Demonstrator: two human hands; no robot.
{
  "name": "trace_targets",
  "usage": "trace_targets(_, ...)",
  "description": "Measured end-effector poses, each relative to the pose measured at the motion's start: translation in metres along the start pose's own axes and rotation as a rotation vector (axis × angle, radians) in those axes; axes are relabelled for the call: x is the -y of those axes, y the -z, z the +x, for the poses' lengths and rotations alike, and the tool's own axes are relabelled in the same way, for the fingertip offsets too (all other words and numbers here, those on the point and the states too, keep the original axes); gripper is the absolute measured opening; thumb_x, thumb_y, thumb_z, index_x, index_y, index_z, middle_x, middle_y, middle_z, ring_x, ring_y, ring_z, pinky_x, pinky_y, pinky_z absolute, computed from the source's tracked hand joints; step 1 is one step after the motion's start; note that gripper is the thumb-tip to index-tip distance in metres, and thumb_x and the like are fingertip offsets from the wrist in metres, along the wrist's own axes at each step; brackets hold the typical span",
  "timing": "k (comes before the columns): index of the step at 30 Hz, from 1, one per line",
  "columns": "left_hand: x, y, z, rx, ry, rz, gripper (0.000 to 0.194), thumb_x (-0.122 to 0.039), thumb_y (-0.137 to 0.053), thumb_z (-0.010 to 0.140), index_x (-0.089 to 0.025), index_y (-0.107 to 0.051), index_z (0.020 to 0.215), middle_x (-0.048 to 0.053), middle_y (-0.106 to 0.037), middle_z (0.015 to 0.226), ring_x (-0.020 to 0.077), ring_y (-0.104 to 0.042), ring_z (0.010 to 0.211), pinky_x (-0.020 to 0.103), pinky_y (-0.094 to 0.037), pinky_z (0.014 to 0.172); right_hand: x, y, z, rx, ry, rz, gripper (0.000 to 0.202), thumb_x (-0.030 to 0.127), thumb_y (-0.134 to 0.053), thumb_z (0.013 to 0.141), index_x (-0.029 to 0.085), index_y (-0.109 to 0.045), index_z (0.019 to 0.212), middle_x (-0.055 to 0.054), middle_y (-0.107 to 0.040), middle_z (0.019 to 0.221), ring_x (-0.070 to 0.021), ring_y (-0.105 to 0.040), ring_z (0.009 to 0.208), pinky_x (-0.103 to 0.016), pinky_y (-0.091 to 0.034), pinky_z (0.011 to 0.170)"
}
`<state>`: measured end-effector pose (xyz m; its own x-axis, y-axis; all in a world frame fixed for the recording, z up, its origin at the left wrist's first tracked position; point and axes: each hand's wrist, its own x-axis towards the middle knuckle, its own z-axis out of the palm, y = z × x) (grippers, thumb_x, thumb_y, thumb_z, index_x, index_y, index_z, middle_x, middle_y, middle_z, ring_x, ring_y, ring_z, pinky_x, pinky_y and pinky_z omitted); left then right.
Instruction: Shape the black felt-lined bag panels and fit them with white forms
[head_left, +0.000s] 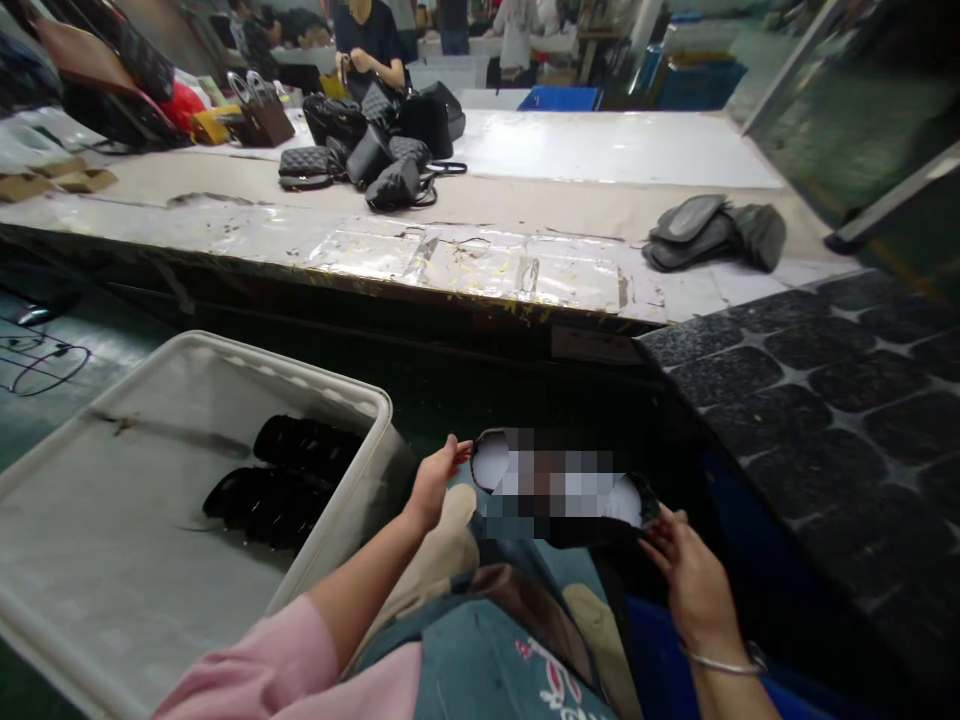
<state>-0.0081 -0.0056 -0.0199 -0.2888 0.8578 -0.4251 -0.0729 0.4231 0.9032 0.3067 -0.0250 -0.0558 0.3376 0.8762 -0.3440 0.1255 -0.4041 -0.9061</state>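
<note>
Stretched between my two hands over my lap is a dark-edged piece with white rounded ends (pixel 493 464); its middle is blurred out by blocks. My left hand (pixel 438 482) pinches its left end between thumb and fingers. At the lower right end, my right hand (pixel 684 562) grips the dark edge, with a bracelet on the wrist. To the left of my lap, a white plastic bin (pixel 97 530) holds shiny black curved pieces (pixel 281 485) against its right side.
A long worktable (pixel 525 215) runs across the front, with black bags (pixel 375 150) piled on it and grey pouches (pixel 712 232) at the right. A dark patterned panel (pixel 840 400) lies at the right. A person (pixel 367 45) stands beyond the table.
</note>
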Motion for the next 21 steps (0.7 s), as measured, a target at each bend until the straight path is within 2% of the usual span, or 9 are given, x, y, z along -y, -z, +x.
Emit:
trace_targets(2, -0.014, 0.009, -0.006, 0.126, -0.157, 0.251, 0.053, -0.058, -0.050, 0.082, -0.012, -0.067, 0.102, 0.010, -0.069, 0.100, 0.0243, -0.061, 0.098, 0.030, -0.045, 0.082, 0.031, 0.014, -0.006, 0.021, -0.002, -0.109, 0.058, 0.060, -0.048, 0.081, 0.018, -0.061, 0.118, -0.009, -0.066, 0.104, -0.0210, -0.065, 0.089, -0.032, -0.054, 0.071)
trace_targets(4, -0.031, 0.013, -0.007, 0.143, -0.261, 0.626, 0.048, -0.058, -0.050, 0.081, -0.015, -0.069, 0.093, 0.007, -0.070, 0.087, 0.0223, -0.063, 0.085, 0.028, -0.043, 0.072, 0.062, 0.015, -0.011, 0.084, 0.085, -0.374, 0.056, 0.060, -0.051, 0.079, 0.017, -0.064, 0.113, -0.010, -0.068, 0.096, -0.0216, -0.065, 0.079, -0.032, -0.051, 0.066)
trace_targets(6, -0.049, 0.010, -0.004, 0.139, -0.309, 0.969, 0.044, -0.054, -0.046, 0.083, -0.017, -0.069, 0.081, 0.005, -0.069, 0.073, 0.0206, -0.063, 0.074, 0.027, -0.040, 0.063, 0.086, 0.008, -0.014, 0.097, 0.261, -0.694, 0.041, 0.055, -0.054, 0.079, 0.019, -0.071, 0.089, -0.007, -0.069, 0.078, -0.0209, -0.063, 0.071, -0.030, -0.045, 0.063)
trace_targets(7, -0.057, 0.007, -0.001, 0.137, -0.327, 1.117, 0.042, -0.051, -0.044, 0.084, -0.018, -0.068, 0.076, 0.005, -0.068, 0.070, 0.0207, -0.063, 0.071, 0.027, -0.038, 0.060, 0.093, 0.003, -0.014, 0.101, 0.319, -0.829, 0.036, 0.051, -0.053, 0.080, 0.020, -0.070, 0.074, -0.005, -0.066, 0.067, -0.0192, -0.060, 0.064, -0.029, -0.042, 0.059)
trace_targets(8, -0.064, 0.004, 0.001, 0.138, -0.343, 1.243, 0.041, -0.048, -0.042, 0.085, -0.018, -0.067, 0.072, 0.006, -0.068, 0.070, 0.0214, -0.063, 0.071, 0.027, -0.037, 0.059, 0.097, -0.001, -0.013, 0.101, 0.367, -0.934, 0.035, 0.047, -0.052, 0.082, 0.020, -0.065, 0.062, -0.003, -0.062, 0.059, -0.0173, -0.057, 0.059, -0.028, -0.038, 0.057)
trace_targets(10, -0.074, -0.002, 0.004, 0.145, -0.367, 1.431, 0.039, -0.043, -0.039, 0.085, -0.019, -0.066, 0.070, 0.008, -0.069, 0.072, 0.0234, -0.065, 0.072, 0.028, -0.037, 0.058, 0.098, -0.006, -0.012, 0.094, 0.435, -1.053, 0.038, 0.039, -0.051, 0.083, 0.019, -0.053, 0.051, 0.000, -0.054, 0.050, -0.0139, -0.052, 0.051, -0.027, -0.032, 0.053)
trace_targets(12, -0.080, -0.007, 0.004, 0.149, -0.380, 1.535, 0.039, -0.038, -0.036, 0.086, -0.019, -0.067, 0.072, 0.009, -0.070, 0.075, 0.0251, -0.065, 0.074, 0.030, -0.039, 0.060, 0.092, -0.008, -0.013, 0.060, 0.543, -1.103, 0.034, 0.031, -0.050, 0.083, 0.019, -0.050, 0.051, 0.000, -0.055, 0.053, -0.0130, -0.051, 0.052, -0.027, -0.031, 0.054)
trace_targets(16, -0.084, -0.008, 0.004, 0.161, -0.372, 1.600, 0.039, -0.033, -0.032, 0.087, -0.018, -0.067, 0.077, 0.011, -0.071, 0.081, 0.0264, -0.066, 0.080, 0.032, -0.043, 0.066, 0.079, -0.011, -0.021, -0.029, 0.753, -1.198, 0.027, 0.021, -0.044, 0.086, 0.018, -0.056, 0.062, -0.003, -0.058, 0.062, -0.0145, -0.054, 0.059, -0.026, -0.032, 0.057)
trace_targets(21, -0.082, -0.004, 0.009, 0.223, -0.393, 1.604, 0.041, -0.032, -0.029, 0.088, -0.018, -0.066, 0.078, 0.011, -0.070, 0.081, 0.0274, -0.066, 0.080, 0.033, -0.043, 0.065, 0.078, -0.010, -0.021, -0.031, 0.794, -1.199, 0.027, 0.021, -0.045, 0.088, 0.018, -0.057, 0.063, -0.002, -0.057, 0.062, -0.0138, -0.054, 0.059, -0.026, -0.032, 0.057)
